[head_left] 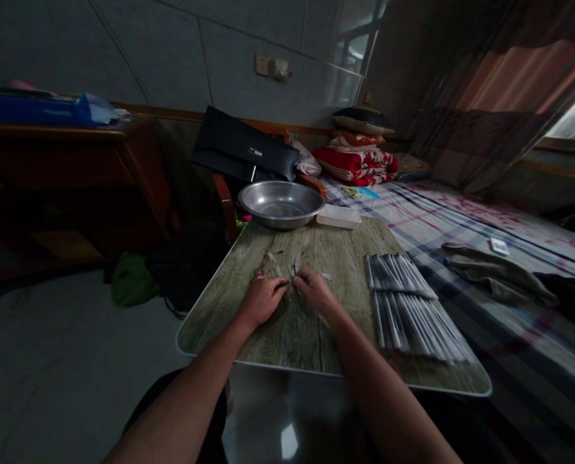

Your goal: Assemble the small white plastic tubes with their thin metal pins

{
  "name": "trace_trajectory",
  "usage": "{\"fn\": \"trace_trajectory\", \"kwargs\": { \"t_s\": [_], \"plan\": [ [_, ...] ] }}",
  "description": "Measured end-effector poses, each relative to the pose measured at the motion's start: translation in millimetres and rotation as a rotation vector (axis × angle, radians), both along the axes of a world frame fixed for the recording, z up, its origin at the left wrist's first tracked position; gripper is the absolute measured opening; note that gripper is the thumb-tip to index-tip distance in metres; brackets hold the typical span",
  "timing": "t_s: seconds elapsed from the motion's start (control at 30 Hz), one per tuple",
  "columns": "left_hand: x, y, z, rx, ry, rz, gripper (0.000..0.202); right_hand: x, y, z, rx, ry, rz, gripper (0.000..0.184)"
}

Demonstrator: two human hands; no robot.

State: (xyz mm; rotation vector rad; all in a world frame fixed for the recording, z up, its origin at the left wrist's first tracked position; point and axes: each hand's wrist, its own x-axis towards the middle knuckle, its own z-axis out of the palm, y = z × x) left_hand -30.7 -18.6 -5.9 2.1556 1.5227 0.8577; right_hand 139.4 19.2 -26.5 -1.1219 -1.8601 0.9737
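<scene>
Over the middle of the wood-patterned table [219, 299], my left hand [262, 299] and my right hand [317, 291] meet with fingers pinched together. Whatever they hold between the fingertips is too small and blurred to name. Small pale, translucent pieces [271, 256] lie just beyond the fingers, and another pale piece [326, 276] is beside my right hand. To the right, two overlapping rows of slim white pen-like sticks [413, 322] with dark ends lie side by side on the table.
A metal basin [281, 205] and a shallow white tray [339, 217] stand at the table's far edge. Behind them, a black panel [243, 147] leans on a wooden chair. A bed with a plaid sheet [427, 222] borders the right side. A wooden cabinet [65, 158] stands left.
</scene>
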Motion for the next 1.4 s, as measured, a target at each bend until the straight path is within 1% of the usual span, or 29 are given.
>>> {"fn": "trace_trajectory", "kwargs": {
  "t_s": [0.07,0.13,0.2,0.27,0.33,0.4,0.43,0.5,0.57,0.6,0.67,0.73,0.8,0.97,1.1,1.17,1.23,1.27,1.33,1.4],
  "plan": [
    [1,-1,0.5,-0.020,-0.001,-0.009,0.023,0,0,0.0,0.020,-0.076,-0.029,0.034],
    [1,-1,1.1,-0.037,-0.008,-0.011,0.023,1,0,0.3,0.007,-0.061,-0.029,0.040],
    [0,-1,1.0,-0.036,-0.013,-0.002,0.024,2,-1,0.6,0.000,0.006,-0.002,0.033],
    [-1,0,0.1,-0.025,-0.016,0.006,0.025,2,-2,0.4,0.013,0.062,0.043,0.020],
    [-2,1,-1.1,-0.022,-0.018,0.013,0.025,1,-1,0.0,0.035,0.058,0.064,0.014],
    [-2,1,-1.8,-0.023,-0.020,0.013,0.025,-1,-1,-0.1,0.054,0.000,0.048,0.011],
    [-2,0,-1.8,-0.022,-0.022,0.011,0.024,-1,0,0.2,0.059,-0.038,0.037,0.013],
    [-1,0,-1.4,-0.020,-0.029,0.002,0.024,-2,-1,1.3,0.043,-0.094,0.023,0.024],
    [0,-1,-0.6,-0.022,-0.037,-0.006,0.023,-1,-2,2.9,0.015,-0.098,0.029,0.034],
    [0,-1,-0.4,-0.023,-0.040,-0.006,0.023,-1,-2,3.7,0.007,-0.082,0.031,0.035],
    [0,-1,-0.2,-0.022,-0.041,-0.002,0.024,0,-4,4.7,0.010,-0.037,0.026,0.029],
    [0,0,-0.5,-0.018,-0.031,-0.001,0.024,0,-4,5.0,0.028,0.003,0.027,0.018],
    [-1,0,-0.9,-0.017,-0.006,-0.003,0.024,0,-4,4.5,0.033,0.012,0.039,0.012],
    [0,-1,-1.2,-0.033,0.038,-0.014,0.024,-1,-2,2.3,0.043,-0.079,0.034,0.017],
    [0,-1,-1.5,-0.025,0.020,-0.030,0.024,-2,-2,0.2,0.055,-0.110,0.032,0.023],
    [0,-2,-1.1,-0.024,-0.015,-0.028,0.023,-2,-1,-0.4,0.039,-0.089,0.030,0.027],
    [0,-1,-0.2,-0.014,-0.084,-0.007,0.021,0,0,-0.4,0.028,-0.019,-0.024,0.031],
    [-1,-1,0.3,-0.009,-0.137,0.012,0.020,2,1,-0.2,0.033,0.035,-0.089,0.032],
    [-3,1,1.0,-0.031,-0.291,0.066,0.019,9,4,0.0,0.068,0.159,-0.286,0.032],
    [-7,3,1.0,-0.112,-0.511,0.131,0.023,18,8,-0.3,0.109,0.254,-0.488,0.029]
  ]
}}
